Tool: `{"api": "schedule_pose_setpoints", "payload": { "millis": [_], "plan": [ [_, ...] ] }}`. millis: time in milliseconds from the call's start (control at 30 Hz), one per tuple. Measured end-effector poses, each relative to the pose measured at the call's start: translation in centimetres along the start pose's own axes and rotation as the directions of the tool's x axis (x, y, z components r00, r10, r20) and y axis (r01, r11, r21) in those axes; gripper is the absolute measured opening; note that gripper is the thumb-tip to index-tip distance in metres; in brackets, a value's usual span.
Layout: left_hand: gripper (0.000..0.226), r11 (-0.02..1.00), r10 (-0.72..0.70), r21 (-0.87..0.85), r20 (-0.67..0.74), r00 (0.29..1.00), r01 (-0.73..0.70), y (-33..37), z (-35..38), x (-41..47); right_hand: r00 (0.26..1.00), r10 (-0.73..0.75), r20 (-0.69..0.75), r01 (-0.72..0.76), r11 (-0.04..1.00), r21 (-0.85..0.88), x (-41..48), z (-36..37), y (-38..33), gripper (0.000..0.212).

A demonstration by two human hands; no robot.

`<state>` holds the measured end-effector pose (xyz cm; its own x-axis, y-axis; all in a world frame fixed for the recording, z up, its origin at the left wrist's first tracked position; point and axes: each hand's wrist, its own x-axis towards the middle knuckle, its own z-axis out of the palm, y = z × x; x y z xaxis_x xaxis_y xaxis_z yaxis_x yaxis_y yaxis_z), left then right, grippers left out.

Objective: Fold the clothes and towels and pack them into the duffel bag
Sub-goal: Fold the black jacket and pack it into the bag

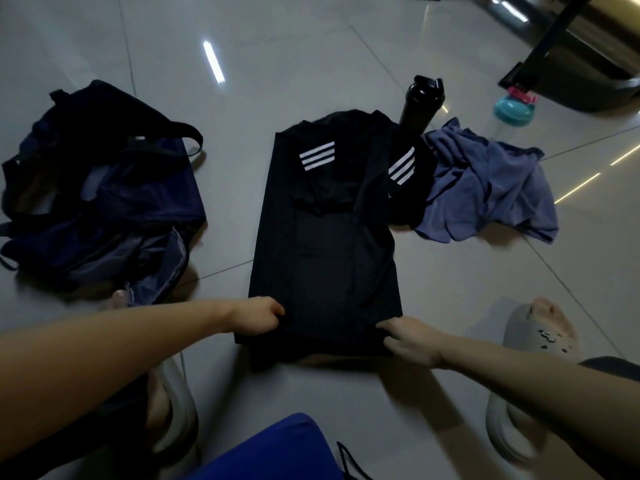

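Blacks and blues on pale grey tiles (311,64)
Black shirt (322,265) with white triple stripes; navy duffel bag (138,202); slate-blue towel (491,188).

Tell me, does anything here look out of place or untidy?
The blue towel lies crumpled on the floor beside the black striped shirt, whose sleeve overlaps its edge. Nothing is spilled; the black shaker bottle stands upright.

One duffel bag (114,202), one black shirt (322,254), one blue cloth (485,188), two bottles (black bottle (417,109), teal-capped bottle (512,110))
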<state>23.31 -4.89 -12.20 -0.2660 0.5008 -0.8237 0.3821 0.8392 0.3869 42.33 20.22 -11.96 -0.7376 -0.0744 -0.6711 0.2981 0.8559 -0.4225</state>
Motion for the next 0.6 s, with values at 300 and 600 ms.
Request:
{"api": "schedule_pose_setpoints", "payload": {
  "millis": [300,600],
  "plan": [
    [0.035,0.983,0.181,0.053,-0.081,0.98,-0.177,-0.7,-0.2,-1.5,0.997,-0.079,0.015,0.08,0.983,-0.163,-2.4,-0.7,-2.4,0.049],
    [0.017,0.974,0.08,0.208,0.073,0.994,-0.093,0.2,-0.9,-2.9,0.991,-0.054,0.119,0.073,0.985,-0.154,-2.7,-2.2,-3.2,0.014]
  ]
}}
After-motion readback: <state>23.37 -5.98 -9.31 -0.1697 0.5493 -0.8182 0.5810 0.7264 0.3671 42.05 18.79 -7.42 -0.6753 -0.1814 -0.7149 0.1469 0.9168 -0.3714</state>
